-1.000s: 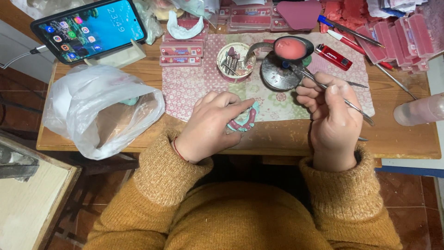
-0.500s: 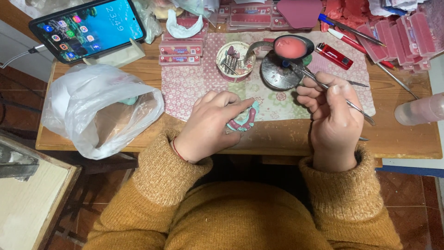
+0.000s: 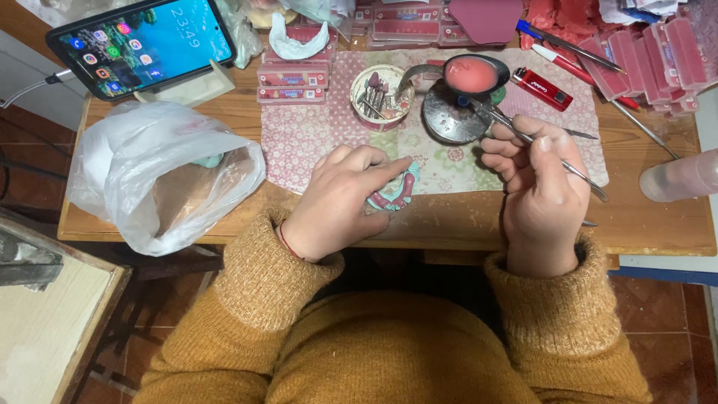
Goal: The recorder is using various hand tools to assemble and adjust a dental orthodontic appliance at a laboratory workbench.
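We see a pink-and-teal dental model [image 3: 394, 192] on the flowered cloth [image 3: 314, 142], near the front edge of the wooden table [image 3: 658, 224]. Left hand [image 3: 340, 202] is closed on it, fingers curled over the top, index fingertip pressing the upper rim; most of the model is hidden under the hand.

Right hand [image 3: 542, 191] pinches a thin metal tool [image 3: 523, 136] between thumb and fingers. Grip is narrow and firm. Tool tip points up-left and reaches the rim of the metal spoon [image 3: 471, 75] full of pink wax, which rests over a round metal lid [image 3: 452, 116]. Whether the tip touches the wax, we cannot tell.

Just left of the lid: a small round tin [image 3: 380, 93] packed with small bits. Red lighter [image 3: 542, 88] lies to the right of the spoon, on the cloth. Pink flat boxes [image 3: 293, 84] are stacked at the cloth's back-left corner.

Further out: crumpled white plastic bag [image 3: 161, 176] on the table's left end, phone [image 3: 142, 45] with its screen lit propped behind it, a translucent bottle [image 3: 680, 176] lying at the right edge. Both sleeves are mustard knit.
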